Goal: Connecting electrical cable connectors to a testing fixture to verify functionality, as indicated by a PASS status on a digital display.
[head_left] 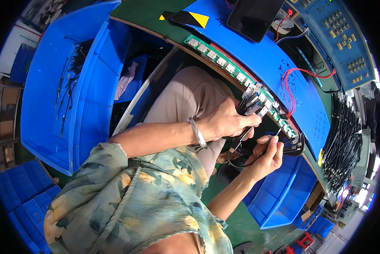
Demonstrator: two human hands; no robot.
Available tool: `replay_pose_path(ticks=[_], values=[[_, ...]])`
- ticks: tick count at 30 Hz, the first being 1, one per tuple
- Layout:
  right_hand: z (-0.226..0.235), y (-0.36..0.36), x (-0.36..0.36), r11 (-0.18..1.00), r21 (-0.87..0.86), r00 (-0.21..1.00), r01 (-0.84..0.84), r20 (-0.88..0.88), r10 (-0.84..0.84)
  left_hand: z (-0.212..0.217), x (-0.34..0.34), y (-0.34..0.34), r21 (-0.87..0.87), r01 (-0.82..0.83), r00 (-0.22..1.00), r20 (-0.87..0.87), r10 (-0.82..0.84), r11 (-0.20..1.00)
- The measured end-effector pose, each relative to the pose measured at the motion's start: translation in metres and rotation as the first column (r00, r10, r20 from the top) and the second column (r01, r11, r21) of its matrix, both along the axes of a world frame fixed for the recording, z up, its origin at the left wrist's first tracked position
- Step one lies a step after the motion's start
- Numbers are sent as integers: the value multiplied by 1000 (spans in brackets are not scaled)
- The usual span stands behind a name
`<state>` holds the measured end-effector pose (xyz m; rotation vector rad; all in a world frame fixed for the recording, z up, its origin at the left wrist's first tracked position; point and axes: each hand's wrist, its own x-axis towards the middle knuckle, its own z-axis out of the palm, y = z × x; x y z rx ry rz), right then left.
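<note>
My left hand (229,120), with a silver bracelet at the wrist, is closed around a bunch of black cables. Their metal plug ends (254,101) stick up past the fingers, over the table edge. In the fingertips of my right hand (266,156) a single black cable is pinched, with its slim end pointing up toward the board. A green circuit board strip (220,62) with a row of metal sockets lies along the table's edge. Its lower stretch is partly covered by the plugs. More cable ends (297,146) hang near my right hand.
A blue sheet (266,55) covers the table, bearing a black phone (254,19) and red wires (288,84). A tester panel (342,38) stands behind. Black cables (342,139) are heaped at right. Blue bins stand left (92,97) and below right (278,194).
</note>
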<state>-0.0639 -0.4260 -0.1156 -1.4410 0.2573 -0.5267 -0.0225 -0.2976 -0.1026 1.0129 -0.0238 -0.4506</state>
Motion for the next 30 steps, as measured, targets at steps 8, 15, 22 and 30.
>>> replay_pose_path(ticks=[8, 15, 22, 30], values=[[-2, -3, 5, 999, -39, 1000, -18, 3, 18, 4, 9, -6, -29, -54, 998, -34, 53, 998], [-5, -2, 10, 997, 16, 996, -71, 55, 70, 1, 10, -4, -48, -11, 1000, -23, 10, 999], [-1, 5, 11, 927, 364, 996, -89, 44, 78, 0, 11, -5, -24, 4, 1000, 19, -4, 1000], [-10, 11, 14, 899, 430, 993, -80, 110, 35, -2, 12, -6, 3, 2, 999, 36, -2, 1000]])
